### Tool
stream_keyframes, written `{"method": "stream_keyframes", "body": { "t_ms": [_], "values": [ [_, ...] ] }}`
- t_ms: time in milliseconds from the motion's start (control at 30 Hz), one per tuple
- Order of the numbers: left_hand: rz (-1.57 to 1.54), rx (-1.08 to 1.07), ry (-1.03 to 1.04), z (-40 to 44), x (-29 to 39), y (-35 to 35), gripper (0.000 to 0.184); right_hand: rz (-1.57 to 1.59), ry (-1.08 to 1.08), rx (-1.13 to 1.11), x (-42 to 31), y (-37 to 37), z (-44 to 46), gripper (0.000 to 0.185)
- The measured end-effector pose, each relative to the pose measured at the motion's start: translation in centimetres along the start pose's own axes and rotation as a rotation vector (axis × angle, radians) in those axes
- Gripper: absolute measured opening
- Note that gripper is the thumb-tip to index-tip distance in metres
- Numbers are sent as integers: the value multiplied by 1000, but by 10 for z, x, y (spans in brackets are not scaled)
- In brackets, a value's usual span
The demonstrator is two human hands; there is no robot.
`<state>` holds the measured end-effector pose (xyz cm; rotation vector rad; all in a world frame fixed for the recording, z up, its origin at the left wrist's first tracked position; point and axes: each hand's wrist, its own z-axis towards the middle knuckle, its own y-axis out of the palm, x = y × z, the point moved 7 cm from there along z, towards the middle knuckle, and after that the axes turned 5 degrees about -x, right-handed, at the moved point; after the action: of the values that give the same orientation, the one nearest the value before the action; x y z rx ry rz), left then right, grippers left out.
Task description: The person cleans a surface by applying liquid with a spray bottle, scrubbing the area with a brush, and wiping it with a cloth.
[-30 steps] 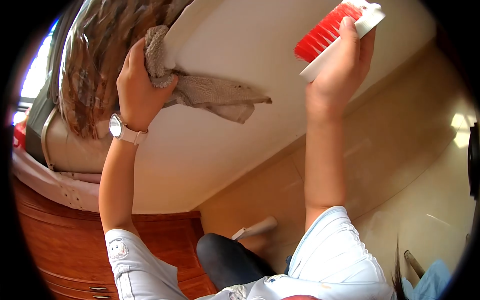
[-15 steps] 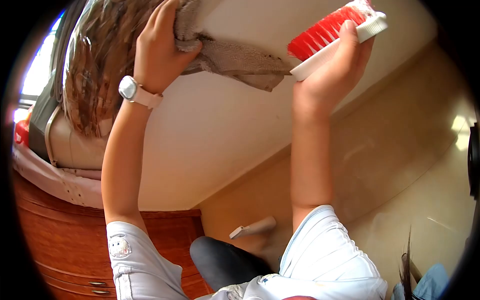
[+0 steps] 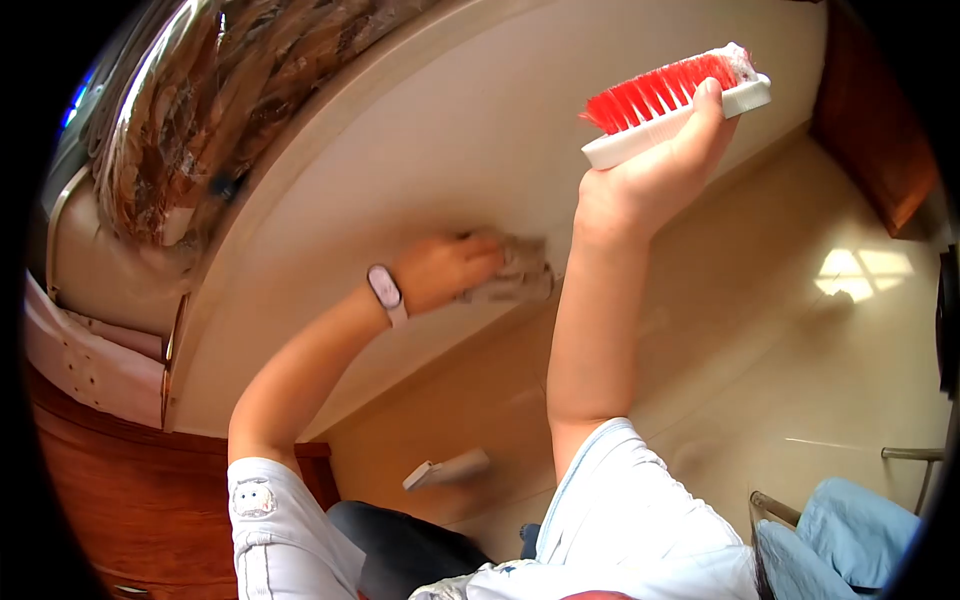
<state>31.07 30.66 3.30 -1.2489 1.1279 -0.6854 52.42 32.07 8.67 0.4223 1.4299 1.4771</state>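
Observation:
My left hand (image 3: 450,268), wearing a pale wristband, is closed on a grey-brown cloth (image 3: 527,268) and presses it against the lower part of a whitish upright panel (image 3: 400,170). Both the hand and the cloth are a little blurred. Up and to the right, my right hand (image 3: 672,158) grips a scrub brush (image 3: 655,108) by its white back, thumb over the side. The brush's red bristles face upward, with whitish foam at the far end. It is held apart from the panel.
Plastic-wrapped brown material (image 3: 180,130) lies above the panel's edge at upper left. A reddish wooden cabinet (image 3: 150,510) stands at lower left. On the tiled floor (image 3: 720,330) lies a white object (image 3: 447,468). Light-blue fabric (image 3: 850,530) is at lower right.
My left hand has moved down and right along the panel with the cloth, which is now bunched rather than draped. The brush stays in my right hand. The view has shifted.

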Motion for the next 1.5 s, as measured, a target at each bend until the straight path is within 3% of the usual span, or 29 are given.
{"method": "stream_keyframes", "body": {
  "t_ms": [133,200,400,467,600,733,800,867,1033,1067,1133,1267,1333,1467,1500],
  "values": [
    [-215,-162,-153,-15,19,-8,32,-1,17,-30,-13,8,-5,38],
    [-118,-28,-202,-14,20,-43,29,70,-62,4,-9,-2,1,43],
    [229,366,-162,-11,11,-147,24,85,98,65,7,-12,6,46],
    [390,431,-136,-10,1,-168,28,25,150,71,25,-21,9,37],
    [594,515,-261,-18,-34,-178,32,-3,250,102,26,-19,4,36],
    [579,540,-196,-39,-34,-163,25,-6,208,82,19,-13,7,38],
    [524,500,-182,-48,-31,-148,24,-39,186,74,14,-12,4,38],
    [378,312,-227,-63,-33,-118,25,-25,237,25,11,0,-4,39],
    [-190,46,-756,-143,-21,-33,40,-109,287,-69,31,6,-8,37],
    [-189,33,-816,-160,-14,-21,40,-119,300,-80,37,5,-10,37],
    [-525,-28,-1068,-208,-2,22,43,-165,286,-111,52,8,-20,38],
    [-710,-100,-1290,-294,24,83,40,-184,356,-105,89,10,-41,39],
    [-714,-329,-1331,-336,39,123,35,-190,394,-94,101,21,-62,36],
    [-784,-443,-1360,-382,54,161,27,-248,453,-82,139,46,-88,36],
    [-847,-616,-1281,-415,82,185,28,-246,440,-136,120,53,-114,36]
  ]
}}
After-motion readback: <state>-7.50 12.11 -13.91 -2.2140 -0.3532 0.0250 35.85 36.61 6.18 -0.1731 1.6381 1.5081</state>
